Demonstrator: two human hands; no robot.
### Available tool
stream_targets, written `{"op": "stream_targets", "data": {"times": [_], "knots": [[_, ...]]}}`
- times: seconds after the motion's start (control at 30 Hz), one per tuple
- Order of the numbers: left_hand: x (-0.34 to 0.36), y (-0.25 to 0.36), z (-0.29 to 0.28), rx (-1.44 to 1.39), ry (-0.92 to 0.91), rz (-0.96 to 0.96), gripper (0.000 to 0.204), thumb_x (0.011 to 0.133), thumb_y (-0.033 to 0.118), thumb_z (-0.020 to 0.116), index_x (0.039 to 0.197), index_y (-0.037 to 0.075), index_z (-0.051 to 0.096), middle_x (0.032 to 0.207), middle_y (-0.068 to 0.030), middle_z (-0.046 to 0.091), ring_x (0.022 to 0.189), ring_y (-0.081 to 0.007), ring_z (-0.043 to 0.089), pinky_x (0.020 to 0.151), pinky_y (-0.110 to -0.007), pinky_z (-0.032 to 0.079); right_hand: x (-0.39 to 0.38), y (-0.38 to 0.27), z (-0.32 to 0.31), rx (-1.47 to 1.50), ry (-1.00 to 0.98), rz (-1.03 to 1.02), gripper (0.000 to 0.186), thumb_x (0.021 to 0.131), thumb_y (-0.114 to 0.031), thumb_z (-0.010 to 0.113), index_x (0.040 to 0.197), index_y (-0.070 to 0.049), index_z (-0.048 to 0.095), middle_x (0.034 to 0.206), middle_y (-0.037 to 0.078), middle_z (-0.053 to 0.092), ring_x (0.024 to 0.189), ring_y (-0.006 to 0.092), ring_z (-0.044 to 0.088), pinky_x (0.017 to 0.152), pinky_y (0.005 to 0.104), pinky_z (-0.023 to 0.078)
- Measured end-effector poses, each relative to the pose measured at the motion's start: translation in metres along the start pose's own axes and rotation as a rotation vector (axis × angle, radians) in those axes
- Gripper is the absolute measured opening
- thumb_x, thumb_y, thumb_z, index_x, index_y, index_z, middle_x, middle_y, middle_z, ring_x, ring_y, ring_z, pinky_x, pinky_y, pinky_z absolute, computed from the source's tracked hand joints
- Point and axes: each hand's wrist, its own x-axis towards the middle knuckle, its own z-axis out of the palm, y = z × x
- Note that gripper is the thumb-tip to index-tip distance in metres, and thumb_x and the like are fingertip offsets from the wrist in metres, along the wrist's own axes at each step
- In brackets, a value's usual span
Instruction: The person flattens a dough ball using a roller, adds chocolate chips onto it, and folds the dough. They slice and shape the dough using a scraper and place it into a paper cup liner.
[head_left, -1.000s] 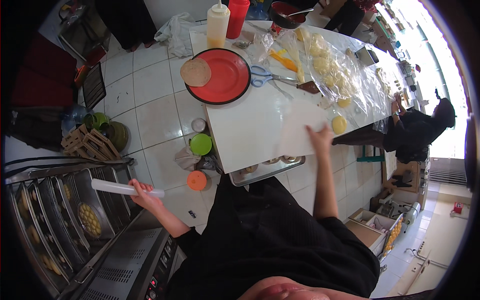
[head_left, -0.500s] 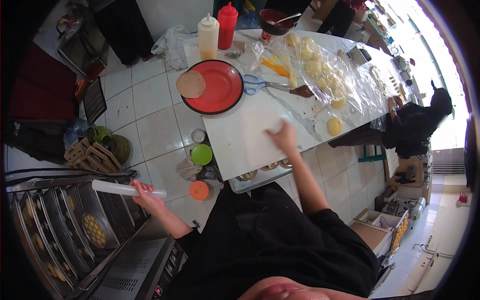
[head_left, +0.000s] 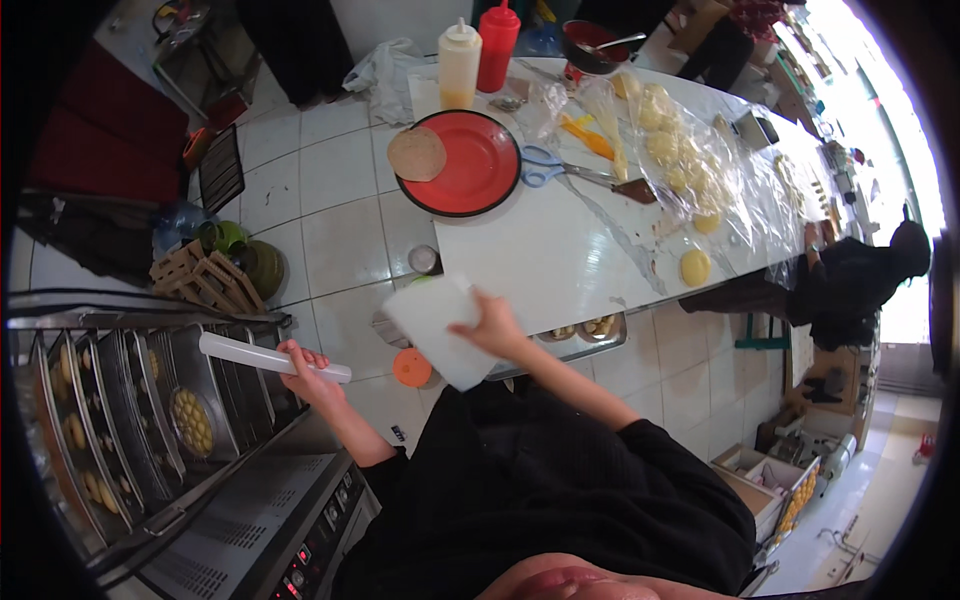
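Note:
My left hand [head_left: 310, 370] is closed round a white, smooth rod [head_left: 250, 352] beside the tray rack at the left. My right hand [head_left: 488, 325] grips a pale, squarish sheet [head_left: 425, 325] at the near left corner of the white marble-patterned table [head_left: 540, 270]. Just beyond are a red black-rimmed plate [head_left: 470, 160] with a round brown disc [head_left: 417, 153], and blue-handled scissors [head_left: 545, 170]. A single yellow dough round [head_left: 695, 267] lies near the table's right edge. A metal tray [head_left: 600, 340] holds round pieces just under the near edge.
Squeeze bottles [head_left: 460, 75], a bowl [head_left: 590, 45] and plastic-covered dough [head_left: 680, 150] are on the table. The rack [head_left: 120, 430] and metal appliance [head_left: 250, 515] flank my left; an orange container [head_left: 411, 367] is on the floor. A co-worker [head_left: 850, 270] in black works at the right.
My right hand has moved leftward and toward me, taking the pale sheet from the tabletop to beyond its near left corner. My left hand still holds the rod.

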Motion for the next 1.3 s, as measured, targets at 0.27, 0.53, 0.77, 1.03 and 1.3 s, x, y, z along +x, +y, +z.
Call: {"op": "stream_targets", "data": {"times": [0.27,0.53,0.77,1.03,1.3], "knots": [[-0.043,-0.005,0.034,0.159,-0.29,-0.208,0.029,0.078,0.015,0.06,0.103,0.003,0.051,0.074,-0.0056,0.056,0.042,-0.0036,0.037,0.036,-0.019,0.029,-0.003,0.03,-0.102,1.312,0.284,0.121,0.033,0.073,-0.01,0.066,0.101,-0.003,0.049,0.093,0.006,0.058,0.084,0.0138,0.056,0.072,0.0297,0.047],[-0.13,-0.031,0.12,0.297,-0.831,-0.503,0.025,0.068,0.01,0.07,0.086,-0.004,0.059,0.067,-0.0042,0.059,0.04,-0.0035,0.041,0.036,-0.017,0.031,-0.024,0.04,-0.14,1.341,0.318,-0.039,0.034,0.073,-0.008,0.066,0.102,-0.002,0.049,0.093,0.006,0.059,0.082,0.0132,0.057,0.073,0.028,0.047],[-0.156,-0.045,0.162,0.341,-0.935,-0.463,0.016,0.07,0.009,0.068,0.076,-0.002,0.057,0.058,-0.002,0.053,0.039,-0.0054,0.041,0.037,-0.018,0.031,-0.06,0.069,-0.182,1.155,0.253,-0.078,0.034,0.073,-0.008,0.066,0.102,0.0,0.051,0.091,0.006,0.059,0.082,0.0118,0.056,0.073,0.0273,0.047],[-0.152,-0.049,0.214,0.336,-1.014,-0.362,0.015,0.07,0.01,0.068,0.073,-0.002,0.06,0.056,-0.001,0.053,0.04,-0.0046,0.041,0.037,-0.018,0.03,-0.093,0.089,-0.168,1.054,0.237,-0.084,0.038,0.073,-0.011,0.067,0.105,0.001,0.05,0.092,0.005,0.059,0.083,0.0105,0.054,0.074,0.0264,0.045],[-0.121,-0.046,0.267,0.094,-0.954,-0.342,0.017,0.07,0.014,0.07,0.076,0.001,0.06,0.068,-0.0046,0.06,0.043,-0.0043,0.04,0.04,-0.017,0.032,-0.104,0.097,-0.136,0.837,0.281,-0.015,0.031,0.073,-0.011,0.066,0.098,0.001,0.055,0.088,0.005,0.06,0.081,0.0112,0.054,0.073,0.0258,0.044]]}}
